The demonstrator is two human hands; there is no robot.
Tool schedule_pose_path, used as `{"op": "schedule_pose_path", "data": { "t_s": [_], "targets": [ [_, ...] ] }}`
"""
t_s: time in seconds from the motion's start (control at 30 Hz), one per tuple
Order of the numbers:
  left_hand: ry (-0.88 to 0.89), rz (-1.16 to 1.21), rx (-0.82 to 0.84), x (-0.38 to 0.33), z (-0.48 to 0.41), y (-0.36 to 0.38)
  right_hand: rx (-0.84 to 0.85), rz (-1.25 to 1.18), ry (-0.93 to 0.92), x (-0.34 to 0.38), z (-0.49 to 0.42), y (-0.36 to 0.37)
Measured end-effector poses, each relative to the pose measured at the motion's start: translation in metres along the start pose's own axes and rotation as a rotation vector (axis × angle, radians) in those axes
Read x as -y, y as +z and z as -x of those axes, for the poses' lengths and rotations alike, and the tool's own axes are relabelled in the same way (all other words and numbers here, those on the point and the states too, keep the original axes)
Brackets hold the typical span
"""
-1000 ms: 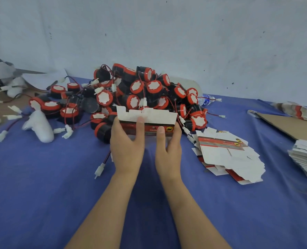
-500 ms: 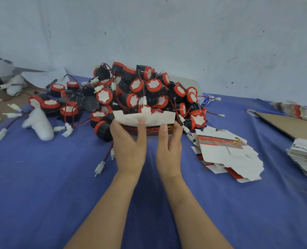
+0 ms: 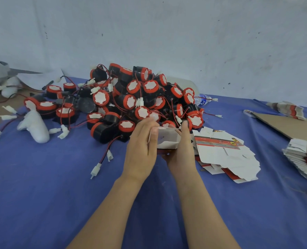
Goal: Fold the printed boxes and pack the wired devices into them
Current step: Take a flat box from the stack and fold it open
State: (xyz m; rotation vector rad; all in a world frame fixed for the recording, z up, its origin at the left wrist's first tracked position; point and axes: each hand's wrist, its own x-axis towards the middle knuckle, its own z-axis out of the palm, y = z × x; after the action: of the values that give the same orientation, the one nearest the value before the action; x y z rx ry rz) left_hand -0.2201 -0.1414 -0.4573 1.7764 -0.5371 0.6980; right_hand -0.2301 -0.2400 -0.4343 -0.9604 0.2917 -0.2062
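Note:
A small printed box (image 3: 167,140), white inside and red outside, is folded open between my palms just above the blue cloth. My left hand (image 3: 142,146) holds its left side with the thumb over the top edge. My right hand (image 3: 181,150) grips its right side and bottom. Behind them lies a heap of wired devices (image 3: 131,99), black with red rims and white faces, trailing red-black wires with white plugs. Flat box blanks (image 3: 226,155) lie right of my hands.
A thick stack of flat blanks (image 3: 303,157) sits at the right edge, with brown cardboard (image 3: 289,126) behind it. A white foam lump (image 3: 36,128) lies left. Loose plugs and wires (image 3: 102,162) trail on the blue cloth (image 3: 41,194). A water bottle (image 3: 201,100) lies near the wall.
The flat blank held wide between both hands has been squeezed into an open box shape. My hands moved closer together and slightly right, down from the heap.

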Motion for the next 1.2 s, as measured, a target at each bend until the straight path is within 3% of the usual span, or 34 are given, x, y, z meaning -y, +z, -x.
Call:
{"op": "schedule_pose_path", "data": {
  "t_s": [0.23, 0.47, 0.57, 0.77, 0.9, 1.0, 1.07, 1.2],
  "targets": [
    [-0.173, 0.108, -0.042, 0.0, -0.002, 0.001, -0.092, 0.113, -0.002, -0.004, -0.008, 0.003],
    [-0.472, 0.329, 0.015, 0.003, -0.007, 0.0, 0.109, 0.41, -0.18, -0.016, -0.01, -0.006],
    [-0.531, 0.42, 0.012, 0.007, -0.007, -0.001, 0.142, 0.382, -0.17, -0.016, -0.011, -0.012],
    [-0.51, 0.349, 0.003, 0.011, -0.006, 0.0, 0.053, 0.39, -0.253, -0.017, -0.01, -0.012],
    [-0.564, 0.431, -0.169, 0.012, -0.011, -0.003, 0.27, 0.438, -0.283, -0.013, -0.007, -0.001],
    [-0.646, 0.57, -0.263, 0.017, -0.017, -0.011, 0.302, 0.538, -0.184, -0.008, -0.013, 0.008],
    [-0.636, 0.57, -0.248, 0.016, -0.017, -0.014, 0.358, 0.57, -0.248, -0.013, -0.009, 0.001],
    [-0.529, 0.441, -0.124, 0.008, -0.013, -0.011, 0.273, 0.464, -0.281, -0.015, -0.009, -0.011]
  ]
}}
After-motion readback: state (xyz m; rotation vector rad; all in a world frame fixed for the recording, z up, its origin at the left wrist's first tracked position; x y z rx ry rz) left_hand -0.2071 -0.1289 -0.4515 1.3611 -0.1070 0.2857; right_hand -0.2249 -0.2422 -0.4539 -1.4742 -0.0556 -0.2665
